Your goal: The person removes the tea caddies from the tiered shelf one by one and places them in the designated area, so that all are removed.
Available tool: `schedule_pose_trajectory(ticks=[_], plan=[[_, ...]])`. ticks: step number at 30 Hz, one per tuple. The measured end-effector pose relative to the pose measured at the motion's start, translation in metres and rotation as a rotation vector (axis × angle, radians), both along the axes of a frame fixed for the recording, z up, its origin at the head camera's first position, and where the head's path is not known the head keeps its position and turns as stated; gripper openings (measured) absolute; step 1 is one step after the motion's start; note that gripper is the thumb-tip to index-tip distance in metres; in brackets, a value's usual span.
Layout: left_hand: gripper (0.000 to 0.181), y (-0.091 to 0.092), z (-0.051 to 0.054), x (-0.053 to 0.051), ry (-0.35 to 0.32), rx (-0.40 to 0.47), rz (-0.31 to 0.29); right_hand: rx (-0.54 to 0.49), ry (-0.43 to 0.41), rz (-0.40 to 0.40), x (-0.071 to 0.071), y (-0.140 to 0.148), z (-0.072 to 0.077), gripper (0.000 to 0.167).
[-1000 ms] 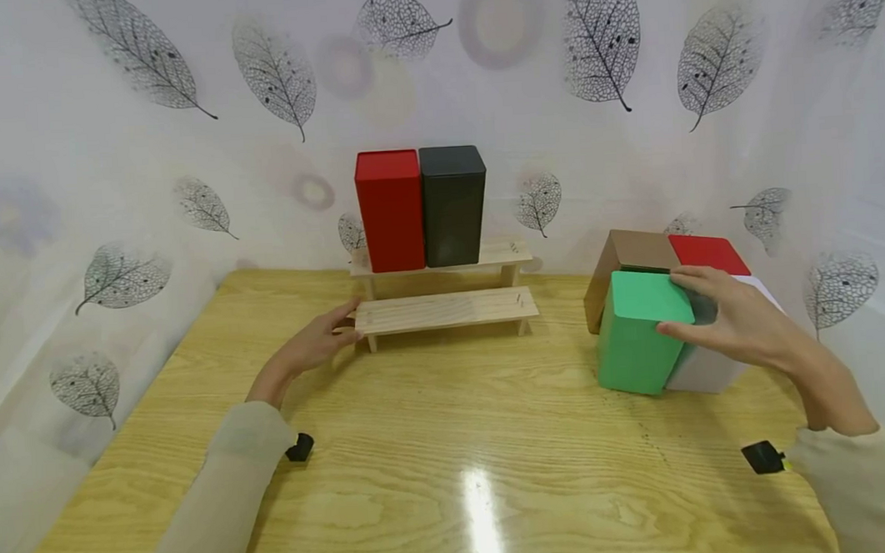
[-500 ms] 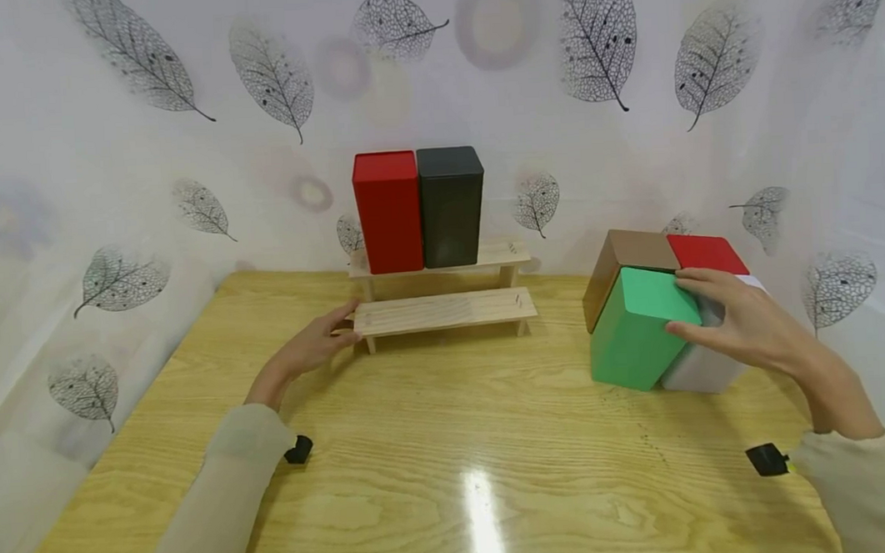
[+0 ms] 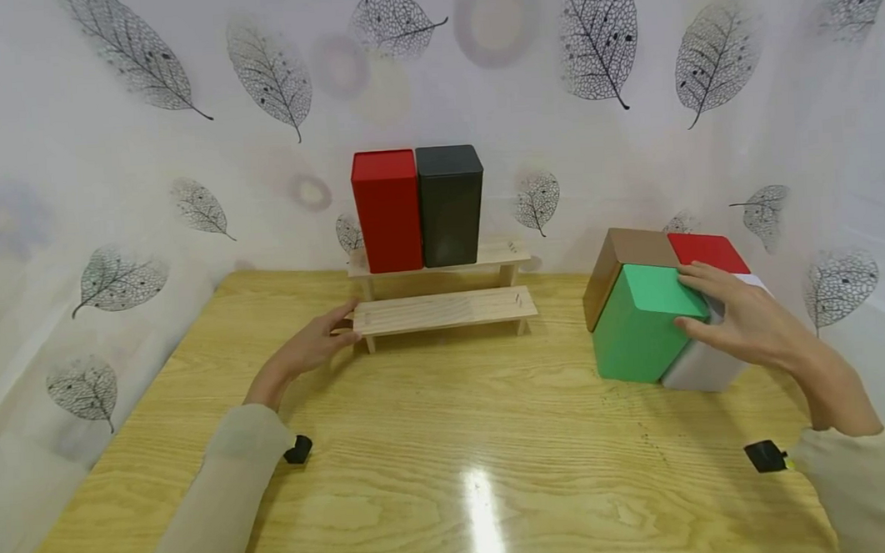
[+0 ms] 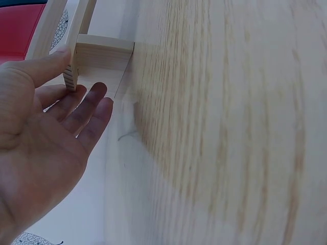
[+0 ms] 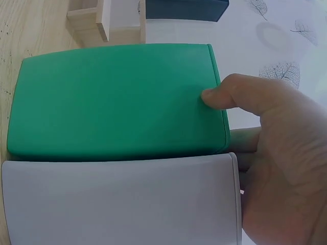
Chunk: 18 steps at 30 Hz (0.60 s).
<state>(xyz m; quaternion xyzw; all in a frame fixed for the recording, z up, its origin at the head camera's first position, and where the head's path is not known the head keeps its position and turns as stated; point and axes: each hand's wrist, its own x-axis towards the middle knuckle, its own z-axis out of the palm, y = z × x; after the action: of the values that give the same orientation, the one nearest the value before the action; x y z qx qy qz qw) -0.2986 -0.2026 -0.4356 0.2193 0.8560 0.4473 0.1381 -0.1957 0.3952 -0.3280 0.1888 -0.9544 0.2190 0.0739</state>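
Person in beige sleeves (image 3: pixel 224 488) reaches both arms over a wood-grain table (image 3: pixel 450 426) twd a two-tier wooden stand (image 3: pixel 448 310). Nearest, to front R of stand, is an off-white rectangular canister (image 3: pixel 706 369); just beside it, a bit nearer stand & also to its R, is a green rectangular canister (image 3: pixel 644 337). R hand (image 3: pixel 748 315) has the green one's top end btwn thumb, on one face, & fingers, mostly hidden past the rim; hold spans part of its width. L hand (image 3: pixel 311 343), at stand's L end, pinches the lower step's edge, thumb atop, fingers bent below, nearly closed. Farther off, R of stand: brown canister (image 3: pixel 644 247) & red-topped canister (image 3: pixel 707 252). On stand's upper step, side by side: scarlet canister (image 3: pixel 387 217), black canister (image 3: pixel 452 213). Behind stand: leaf-print wall covering (image 3: pixel 433 101).
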Motion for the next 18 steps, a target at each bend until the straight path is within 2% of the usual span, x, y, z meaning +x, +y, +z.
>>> schedule_pose_trajectory(ticks=[5, 8, 14, 18], plan=[[0.069, 0.000, 0.001, 0.000, -0.010, -0.003, 0.001, -0.003, -0.016, 0.004, 0.000, 0.000, 0.001, 0.074], [0.070, 0.000, 0.001, -0.001, -0.019, -0.002, 0.000, -0.034, 0.010, 0.012, 0.002, -0.001, 0.001, 0.073], [0.070, -0.001, 0.000, -0.001, -0.021, 0.007, 0.000, -0.133, 0.242, 0.046, 0.004, -0.014, 0.001, 0.066], [0.070, -0.001, -0.001, -0.001, -0.020, 0.010, -0.003, -0.236, 0.317, 0.031, 0.004, -0.028, 0.003, 0.066]])
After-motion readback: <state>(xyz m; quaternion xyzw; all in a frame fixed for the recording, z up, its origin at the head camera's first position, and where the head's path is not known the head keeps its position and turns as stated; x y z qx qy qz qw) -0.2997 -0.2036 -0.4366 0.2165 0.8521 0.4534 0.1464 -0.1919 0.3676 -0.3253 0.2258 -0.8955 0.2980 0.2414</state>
